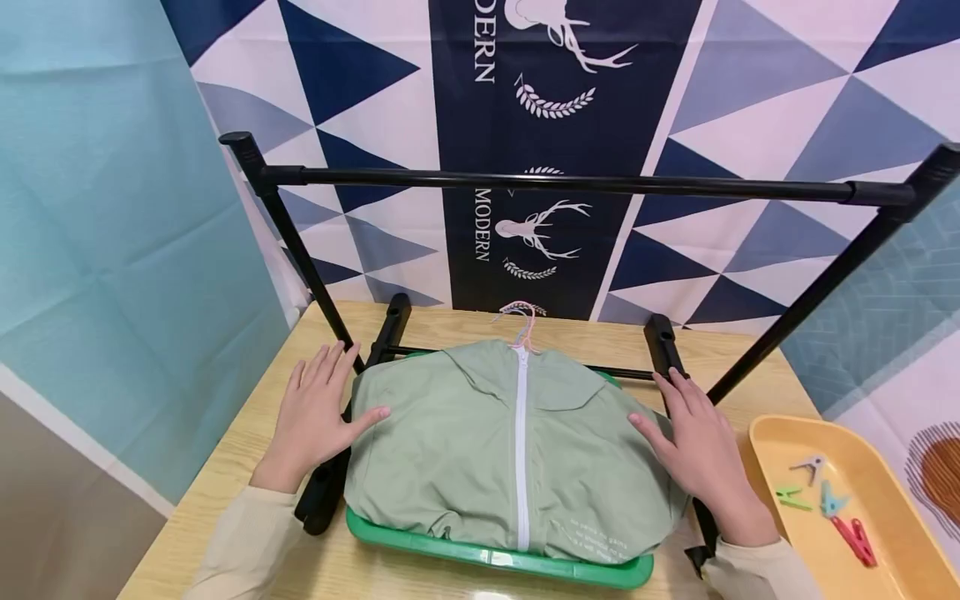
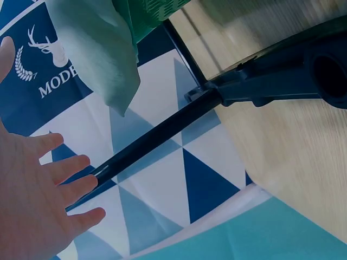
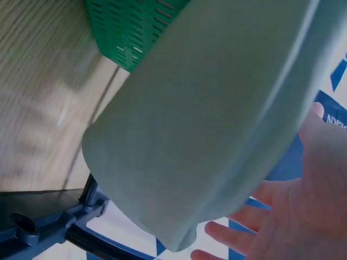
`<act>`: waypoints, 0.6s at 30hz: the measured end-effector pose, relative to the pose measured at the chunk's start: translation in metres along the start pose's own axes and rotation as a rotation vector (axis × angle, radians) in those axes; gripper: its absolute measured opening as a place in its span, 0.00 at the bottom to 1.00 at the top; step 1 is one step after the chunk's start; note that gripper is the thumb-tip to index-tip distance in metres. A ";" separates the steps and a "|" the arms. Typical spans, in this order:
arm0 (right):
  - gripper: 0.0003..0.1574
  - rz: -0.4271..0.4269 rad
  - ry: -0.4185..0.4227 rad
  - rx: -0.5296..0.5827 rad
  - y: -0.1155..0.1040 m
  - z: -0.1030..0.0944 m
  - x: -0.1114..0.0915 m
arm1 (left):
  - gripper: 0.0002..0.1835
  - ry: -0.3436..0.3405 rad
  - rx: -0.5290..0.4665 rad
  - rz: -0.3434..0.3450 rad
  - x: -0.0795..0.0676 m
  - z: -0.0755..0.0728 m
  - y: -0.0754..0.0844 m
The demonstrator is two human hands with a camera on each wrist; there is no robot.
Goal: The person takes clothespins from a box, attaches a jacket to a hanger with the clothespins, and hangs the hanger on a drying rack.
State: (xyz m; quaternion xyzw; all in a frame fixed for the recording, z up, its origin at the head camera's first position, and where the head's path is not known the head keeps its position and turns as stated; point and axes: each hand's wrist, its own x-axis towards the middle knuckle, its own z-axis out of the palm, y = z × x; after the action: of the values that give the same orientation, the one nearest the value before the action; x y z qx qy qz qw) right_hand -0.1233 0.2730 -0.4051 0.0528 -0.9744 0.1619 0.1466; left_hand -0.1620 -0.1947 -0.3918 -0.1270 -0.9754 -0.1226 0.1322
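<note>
A pale green zip-up jacket point(image 1: 450, 450) lies spread over a green slotted basket point(image 1: 495, 560), its white zipper running down the middle. Pink and blue hanger hooks point(image 1: 525, 321) stick out at its collar. At the jacket's left side is my left hand point(image 1: 315, 417), fingers spread and straight, thumb over the sleeve edge in the head view. My right hand point(image 1: 701, 446) is held flat at the opposite side, its thumb overlapping the jacket's right edge. Neither hand grips anything. In the right wrist view a jacket sleeve point(image 3: 179, 124) fills the middle, beside the spread fingers.
A black clothes rack point(image 1: 480, 178) stands on the wooden table point(image 1: 225, 492), its top bar spanning above the jacket and its feet flanking the basket. To the right sits a yellow tray point(image 1: 892, 517) with several clothespins point(image 1: 855, 542). A patterned cloth point(image 1: 375, 100) hangs behind.
</note>
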 end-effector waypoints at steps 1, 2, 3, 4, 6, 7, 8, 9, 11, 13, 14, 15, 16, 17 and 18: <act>0.45 0.001 -0.002 0.001 0.000 -0.001 0.000 | 0.54 0.003 0.003 0.004 0.001 0.000 0.000; 0.45 0.002 -0.002 -0.001 0.000 -0.002 0.000 | 0.54 0.006 0.006 0.007 0.001 0.000 0.001; 0.45 0.002 -0.003 0.000 -0.001 -0.003 0.001 | 0.54 0.008 0.009 0.010 0.001 -0.001 0.001; 0.45 0.001 -0.003 -0.002 -0.001 -0.003 0.000 | 0.54 0.007 0.008 0.008 0.001 -0.001 0.000; 0.44 -0.003 -0.004 -0.003 -0.003 -0.005 0.001 | 0.54 0.007 0.007 0.008 0.001 -0.001 0.000; 0.44 -0.004 -0.005 -0.003 -0.004 -0.006 0.001 | 0.54 0.006 0.008 0.008 0.001 -0.001 0.000; 0.43 -0.003 -0.006 -0.003 -0.004 -0.007 0.001 | 0.54 0.006 0.008 0.010 0.001 -0.002 0.000; 0.43 -0.003 -0.007 -0.003 -0.005 -0.007 0.001 | 0.54 0.006 0.007 0.012 0.001 -0.002 0.000; 0.42 0.000 -0.011 -0.006 -0.005 -0.009 0.001 | 0.53 0.005 0.007 0.018 0.002 -0.003 0.000; 0.42 0.002 -0.016 -0.010 -0.006 -0.011 0.000 | 0.53 0.004 0.005 0.023 0.004 -0.003 0.000; 0.42 0.004 -0.020 -0.012 -0.006 -0.012 0.000 | 0.53 0.004 0.003 0.026 0.004 -0.003 0.000; 0.42 0.001 -0.020 -0.015 -0.006 -0.013 0.000 | 0.53 0.003 0.001 0.028 0.005 -0.003 0.000; 0.42 0.000 -0.023 -0.017 -0.006 -0.014 0.000 | 0.53 0.002 0.000 0.029 0.006 -0.003 0.000; 0.42 -0.003 -0.023 -0.020 -0.006 -0.014 0.000 | 0.53 0.001 -0.005 0.031 0.007 -0.003 0.000; 0.42 -0.007 -0.023 -0.022 -0.005 -0.015 0.000 | 0.52 -0.003 -0.007 0.032 0.008 -0.003 0.000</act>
State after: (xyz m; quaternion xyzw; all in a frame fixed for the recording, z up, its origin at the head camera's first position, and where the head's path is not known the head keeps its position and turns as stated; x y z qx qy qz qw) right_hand -0.1190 0.2729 -0.3900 0.0565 -0.9776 0.1499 0.1365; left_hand -0.1687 -0.1935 -0.3864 -0.1434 -0.9729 -0.1239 0.1324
